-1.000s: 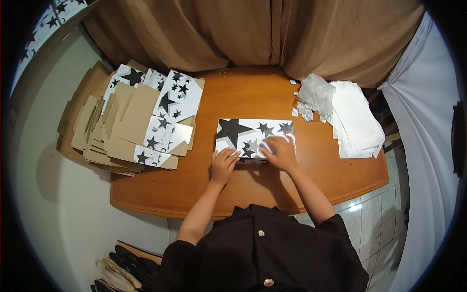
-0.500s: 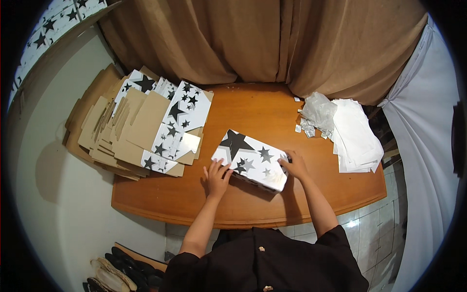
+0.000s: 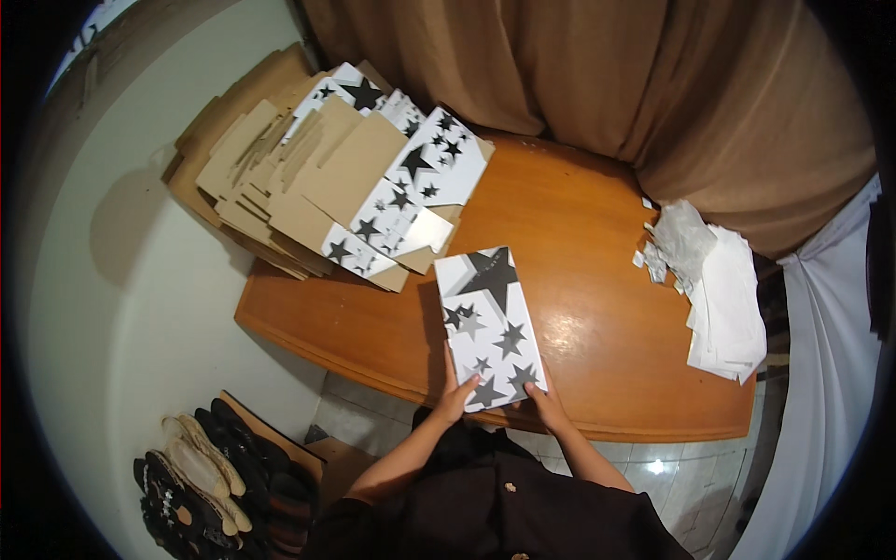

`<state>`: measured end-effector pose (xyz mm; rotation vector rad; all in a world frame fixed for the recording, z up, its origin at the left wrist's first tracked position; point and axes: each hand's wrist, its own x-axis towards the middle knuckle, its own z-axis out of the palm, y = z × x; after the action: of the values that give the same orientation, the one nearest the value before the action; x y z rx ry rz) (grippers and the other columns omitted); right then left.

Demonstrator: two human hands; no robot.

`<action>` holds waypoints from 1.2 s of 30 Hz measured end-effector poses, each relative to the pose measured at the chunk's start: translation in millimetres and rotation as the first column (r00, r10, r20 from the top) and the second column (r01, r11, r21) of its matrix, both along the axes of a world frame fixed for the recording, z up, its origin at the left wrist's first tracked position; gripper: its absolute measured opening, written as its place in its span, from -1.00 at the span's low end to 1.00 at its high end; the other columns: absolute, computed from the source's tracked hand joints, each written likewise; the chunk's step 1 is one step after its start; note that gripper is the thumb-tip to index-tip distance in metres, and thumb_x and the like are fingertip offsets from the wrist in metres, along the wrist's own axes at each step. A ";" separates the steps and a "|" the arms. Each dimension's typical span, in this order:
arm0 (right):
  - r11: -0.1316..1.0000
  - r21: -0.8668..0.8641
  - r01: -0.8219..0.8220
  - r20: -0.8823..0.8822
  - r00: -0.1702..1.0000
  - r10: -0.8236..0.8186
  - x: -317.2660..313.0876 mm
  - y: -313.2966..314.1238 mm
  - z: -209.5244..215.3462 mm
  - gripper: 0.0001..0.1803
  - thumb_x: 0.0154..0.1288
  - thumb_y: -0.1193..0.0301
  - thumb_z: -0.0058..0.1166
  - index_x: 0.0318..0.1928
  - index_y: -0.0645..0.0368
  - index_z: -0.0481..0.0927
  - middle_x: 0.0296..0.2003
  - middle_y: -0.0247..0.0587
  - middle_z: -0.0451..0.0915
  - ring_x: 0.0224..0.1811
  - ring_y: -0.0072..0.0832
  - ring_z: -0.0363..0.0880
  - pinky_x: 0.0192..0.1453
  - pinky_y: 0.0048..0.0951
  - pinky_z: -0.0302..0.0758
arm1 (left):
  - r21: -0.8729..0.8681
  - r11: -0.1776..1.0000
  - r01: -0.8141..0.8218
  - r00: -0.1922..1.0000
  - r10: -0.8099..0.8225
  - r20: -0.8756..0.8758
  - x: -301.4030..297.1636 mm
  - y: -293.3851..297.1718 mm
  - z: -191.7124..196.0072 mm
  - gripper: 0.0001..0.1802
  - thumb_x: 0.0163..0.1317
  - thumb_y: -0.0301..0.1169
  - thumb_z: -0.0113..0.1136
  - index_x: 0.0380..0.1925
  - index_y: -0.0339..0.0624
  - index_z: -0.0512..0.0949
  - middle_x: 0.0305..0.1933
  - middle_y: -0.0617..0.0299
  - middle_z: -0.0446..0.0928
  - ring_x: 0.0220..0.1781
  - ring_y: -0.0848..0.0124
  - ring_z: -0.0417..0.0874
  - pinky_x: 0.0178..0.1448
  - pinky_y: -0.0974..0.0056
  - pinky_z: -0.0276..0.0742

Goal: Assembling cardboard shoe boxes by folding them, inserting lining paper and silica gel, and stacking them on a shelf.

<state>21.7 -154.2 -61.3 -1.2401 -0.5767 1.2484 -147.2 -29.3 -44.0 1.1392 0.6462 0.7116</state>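
Observation:
A white box with black and grey stars (image 3: 487,324) lies lengthwise on the wooden table (image 3: 597,280), its near end at the table's front edge. My left hand (image 3: 457,397) grips the box's near left corner. My right hand (image 3: 544,401) holds the near right corner. Both hands press against the box's near end, fingers on its top face.
A stack of flat brown cardboard and star-printed box blanks (image 3: 336,177) lies on the table's far left. White paper sheets and crumpled wrap (image 3: 719,289) sit at the right. Brown curtain (image 3: 597,84) hangs behind. Dark shoes (image 3: 215,476) lie on the floor at lower left.
The box has been turned from lying crosswise to pointing away from me, and drawn to the front edge. Both hands shifted from its top and sides to its near end.

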 end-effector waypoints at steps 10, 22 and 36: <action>0.817 -0.576 -0.013 -0.084 0.996 -0.044 20.3 -53.4 -101.9 -0.49 0.33 0.34 -0.06 0.23 0.29 0.21 0.06 -0.06 0.41 0.18 -0.41 0.32 0.28 -0.37 0.23 | -0.150 0.983 0.101 0.995 -0.102 0.001 -18.9 -14.0 -7.6 0.06 0.22 -0.26 0.14 0.33 -0.26 -0.51 0.47 0.00 -0.34 0.46 0.31 -0.17 0.43 0.31 -0.13; 0.745 0.644 -0.175 0.368 0.924 -0.102 -181.9 40.8 77.1 -0.10 0.03 0.29 0.28 0.29 0.23 0.03 0.15 -0.02 0.25 0.22 -0.32 0.26 0.26 -0.21 0.26 | 0.698 0.706 -0.118 0.983 0.181 -0.017 -231.5 -99.0 228.3 0.02 0.30 -0.22 0.00 0.29 -0.22 -0.63 0.42 0.03 -0.73 0.45 0.24 -0.69 0.44 0.15 -0.58; 0.101 0.904 -0.415 0.427 0.869 -0.249 -466.4 -90.0 280.7 0.12 -0.09 0.34 0.34 0.34 0.25 -0.20 0.27 0.02 0.03 0.30 -0.21 0.14 0.31 -0.17 0.18 | 0.966 0.145 -0.213 0.764 0.642 0.072 -480.8 -329.9 299.9 0.46 -0.07 -0.28 0.45 0.20 -0.19 -0.80 0.39 -0.23 -0.70 0.47 0.06 -0.51 0.43 0.07 -0.36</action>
<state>-444.7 -244.2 219.4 -0.2063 -1.6023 0.2532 -628.0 -359.2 255.9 2.3355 0.9280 1.5740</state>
